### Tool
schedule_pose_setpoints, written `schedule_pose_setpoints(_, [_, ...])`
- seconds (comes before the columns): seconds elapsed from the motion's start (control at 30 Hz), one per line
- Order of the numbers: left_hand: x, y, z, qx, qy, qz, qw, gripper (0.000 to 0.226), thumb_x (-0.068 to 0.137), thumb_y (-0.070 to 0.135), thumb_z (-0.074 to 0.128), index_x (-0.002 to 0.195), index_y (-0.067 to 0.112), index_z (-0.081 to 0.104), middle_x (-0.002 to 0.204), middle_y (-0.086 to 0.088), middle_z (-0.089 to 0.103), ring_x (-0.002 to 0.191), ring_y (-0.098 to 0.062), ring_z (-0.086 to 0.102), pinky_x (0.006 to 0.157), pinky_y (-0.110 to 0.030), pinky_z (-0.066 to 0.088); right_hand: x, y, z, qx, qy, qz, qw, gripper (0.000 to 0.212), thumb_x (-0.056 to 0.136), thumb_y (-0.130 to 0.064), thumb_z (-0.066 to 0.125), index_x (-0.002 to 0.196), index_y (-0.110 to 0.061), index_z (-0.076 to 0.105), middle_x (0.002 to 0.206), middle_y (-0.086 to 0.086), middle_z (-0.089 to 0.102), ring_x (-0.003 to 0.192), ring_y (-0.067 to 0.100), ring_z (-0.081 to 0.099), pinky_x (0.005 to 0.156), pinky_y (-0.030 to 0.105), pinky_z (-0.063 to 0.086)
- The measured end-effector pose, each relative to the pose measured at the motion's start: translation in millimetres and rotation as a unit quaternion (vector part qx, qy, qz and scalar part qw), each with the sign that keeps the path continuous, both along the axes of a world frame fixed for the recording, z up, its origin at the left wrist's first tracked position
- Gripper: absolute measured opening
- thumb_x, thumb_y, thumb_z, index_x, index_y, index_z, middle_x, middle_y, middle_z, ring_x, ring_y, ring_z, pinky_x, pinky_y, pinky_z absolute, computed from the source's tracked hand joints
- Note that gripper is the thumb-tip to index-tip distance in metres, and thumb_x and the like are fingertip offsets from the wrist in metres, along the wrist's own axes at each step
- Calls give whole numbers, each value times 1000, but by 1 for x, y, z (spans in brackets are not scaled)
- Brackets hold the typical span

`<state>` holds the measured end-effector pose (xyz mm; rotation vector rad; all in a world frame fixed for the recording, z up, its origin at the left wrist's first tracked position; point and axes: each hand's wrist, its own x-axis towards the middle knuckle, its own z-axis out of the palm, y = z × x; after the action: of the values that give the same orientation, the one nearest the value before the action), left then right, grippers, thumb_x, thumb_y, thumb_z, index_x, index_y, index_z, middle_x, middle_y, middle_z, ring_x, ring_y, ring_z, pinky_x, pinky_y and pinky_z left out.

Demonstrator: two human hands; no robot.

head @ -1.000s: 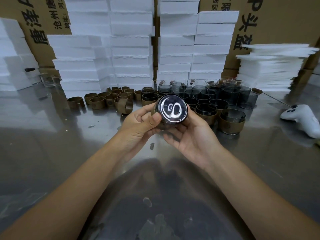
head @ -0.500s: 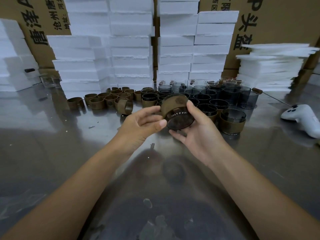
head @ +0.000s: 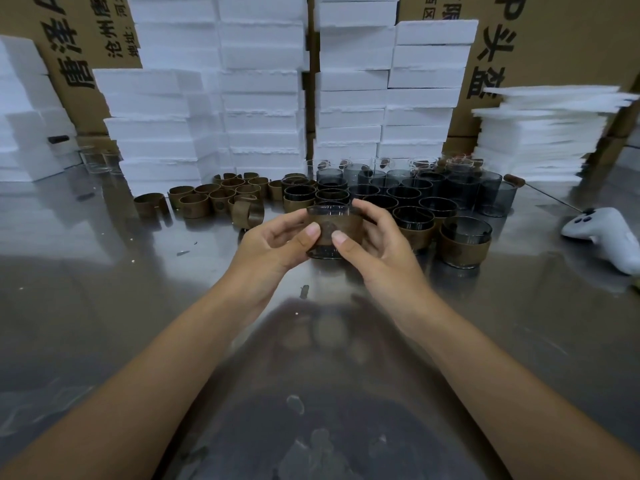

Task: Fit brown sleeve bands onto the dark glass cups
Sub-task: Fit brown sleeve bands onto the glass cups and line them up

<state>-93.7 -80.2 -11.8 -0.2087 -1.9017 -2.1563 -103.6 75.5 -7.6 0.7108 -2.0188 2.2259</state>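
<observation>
Though partly hidden by two thumbs, looks fully sleeved: holds one dark glass cup (head: 323,252) upright just above the steel surface (head: 104,289), in front of the crowd of other cups, with a brown band (head: 327,223) wrapped round its middle, clear rim showing above, dark base below. Clamps the left grip (head: 273,244) on the cup's left side, thumb pressed on the band's front, fingers curled behind. Clamps the right grip (head: 381,244) on the right side the same way, thumb just beside the other thumb, fingers curled round the far side.

Expect thick glass: stiff, weighty for its size, smooth and slippery where bare, likely to chip if knocked against a neighbour or dropped on steel. Expect a thin, light, slightly springy band, with more friction than the glass and probably free to creep if pushed unevenly. Best to take hold on the band itself, thumb opposite fingers across the cup's width, rather than by the rim or the bare base. Push evenly from both sides so as not to tilt the band.

Seems close to done with this cup; probably wants only levelling and a gentle set-down near the banded cups (head: 465,244) on the right. Leaves many bare cups (head: 398,192) behind and a cluster of loose bands (head: 194,206) off to the left. Keep clear of the white controller (head: 609,233) at the far right.
</observation>
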Motion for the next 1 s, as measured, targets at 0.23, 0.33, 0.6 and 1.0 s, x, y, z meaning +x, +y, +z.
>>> schedule_pose_setpoints(0.23, [-1,1,-2,-23,-8,-5,1000,47,63,34,71,108,22,66,97,4,74,92,-9,68,81,-25,54,-5,-1,-6,18,-15,-39,999,52,81,-14,74,123,-28,48,124,6,59,110,11,61,83,15,50])
schedule_pose_setpoints(0.33, [-1,1,-2,-45,-39,-16,998,55,67,40,67,118,19,63,106,1,73,101,-14,67,89,-32,51,-6,2,-7,48,-19,-59,997,61,76,-16,79,126,-30,47,119,1,60,106,11,62,80,16,52])
schedule_pose_setpoints(0.6, [-1,-2,0,-55,-55,33,996,23,89,34,59,109,25,65,91,10,74,91,-8,69,75,-23,54,-9,16,-13,270,55,-169,946,103,70,-27,79,148,-35,14,129,0,39,106,7,41,69,8,28])
schedule_pose_setpoints(1.0, [0,-7,2,-25,-25,149,988,14,94,14,56,94,23,67,75,4,70,75,-6,68,77,-26,54,-29,41,-23,353,98,-317,874,100,82,-31,73,154,-24,4,136,4,43,129,23,35,93,32,37])
